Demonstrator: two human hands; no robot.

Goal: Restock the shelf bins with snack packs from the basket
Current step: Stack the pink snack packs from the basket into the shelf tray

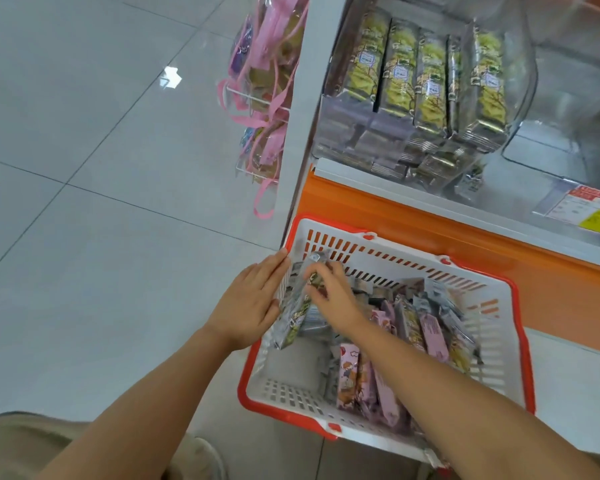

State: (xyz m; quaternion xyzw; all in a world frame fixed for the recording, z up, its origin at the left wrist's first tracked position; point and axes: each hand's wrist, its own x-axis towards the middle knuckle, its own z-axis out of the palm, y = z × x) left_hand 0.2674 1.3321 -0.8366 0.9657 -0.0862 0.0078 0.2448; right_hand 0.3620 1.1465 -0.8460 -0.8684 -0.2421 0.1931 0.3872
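Observation:
A white basket (291,396) with a red rim sits on a low ledge below the shelf. It holds several snack packs, pink ones (361,382) at the front and silver-green ones further back. My left hand (253,299) lies flat with straight fingers against a small stack of silver-green packs (293,315) standing at the basket's left wall. My right hand (333,296) reaches over the basket and pinches the top of that stack from the other side. Above, a clear shelf bin (343,112) holds a row of upright yellow-green packs (430,81).
A second clear bin (568,109) stands to the right of the filled one. An orange shelf front (499,244) with a price label (589,209) runs behind the basket. Pink-ribboned bags (267,88) hang on a wire rack at the shelf's left end. Grey floor tiles (101,168) spread to the left.

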